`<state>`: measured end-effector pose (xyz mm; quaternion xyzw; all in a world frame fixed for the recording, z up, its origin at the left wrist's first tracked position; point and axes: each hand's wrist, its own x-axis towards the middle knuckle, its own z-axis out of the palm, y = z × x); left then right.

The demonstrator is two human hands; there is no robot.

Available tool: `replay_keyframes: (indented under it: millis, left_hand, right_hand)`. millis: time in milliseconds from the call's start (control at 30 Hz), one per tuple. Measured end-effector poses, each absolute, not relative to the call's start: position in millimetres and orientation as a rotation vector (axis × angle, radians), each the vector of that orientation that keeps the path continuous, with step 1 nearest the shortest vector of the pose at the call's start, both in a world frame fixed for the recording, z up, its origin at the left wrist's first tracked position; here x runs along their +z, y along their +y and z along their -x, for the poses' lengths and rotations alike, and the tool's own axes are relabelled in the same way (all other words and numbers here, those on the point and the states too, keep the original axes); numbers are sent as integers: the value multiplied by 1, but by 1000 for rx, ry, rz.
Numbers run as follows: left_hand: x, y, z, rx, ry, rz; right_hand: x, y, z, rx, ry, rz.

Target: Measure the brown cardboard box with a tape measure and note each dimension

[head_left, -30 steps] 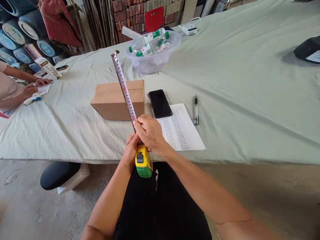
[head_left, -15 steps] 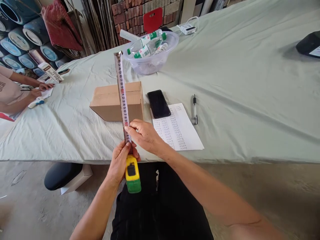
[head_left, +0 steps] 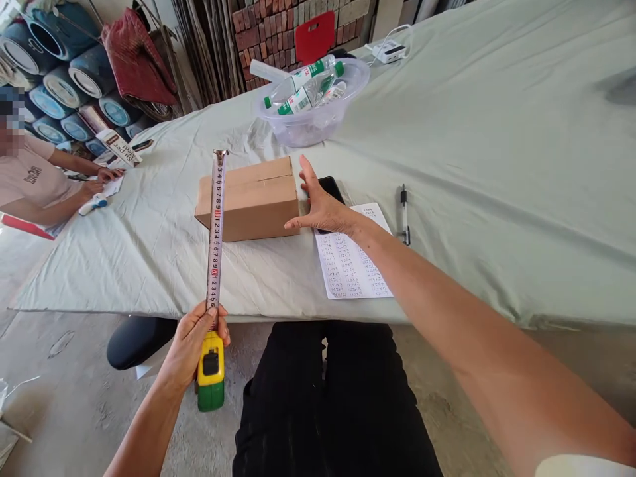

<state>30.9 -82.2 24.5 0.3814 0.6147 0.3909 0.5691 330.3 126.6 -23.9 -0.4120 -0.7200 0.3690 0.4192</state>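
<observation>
My left hand (head_left: 191, 344) grips a yellow and green tape measure (head_left: 211, 371) below the table edge. Its blade (head_left: 215, 225) is pulled out and sticks up and away, left of a closed cardboard box (head_left: 251, 197). My right hand (head_left: 320, 202) is open with fingers spread, beside the box's right end and over a black phone (head_left: 332, 189). A printed sheet of paper (head_left: 350, 262) lies under my right wrist, and a pen (head_left: 404, 215) lies to its right.
A clear plastic bowl (head_left: 318, 116) holding several water bottles stands behind the box. Another person sits at the table's far left, hands on papers (head_left: 106, 185). A white charger (head_left: 390, 50) sits at the back. A dark stool (head_left: 136, 338) stands under the table.
My right hand let go of the tape blade and moved forward to the box's right end. My left hand lowered the tape measure and shifted it left.
</observation>
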Motion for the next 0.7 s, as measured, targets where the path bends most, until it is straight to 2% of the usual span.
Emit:
replay_keyframes:
  millis: [233,700]
  left_hand:
    - [26,-88,-24,861,1459,-916]
    - [28,-93,-32,778,1424,-920]
  right_hand:
    - [-34,149,-331,1129,-1824,933]
    - [-12,142,-327,1204,-1746,1060]
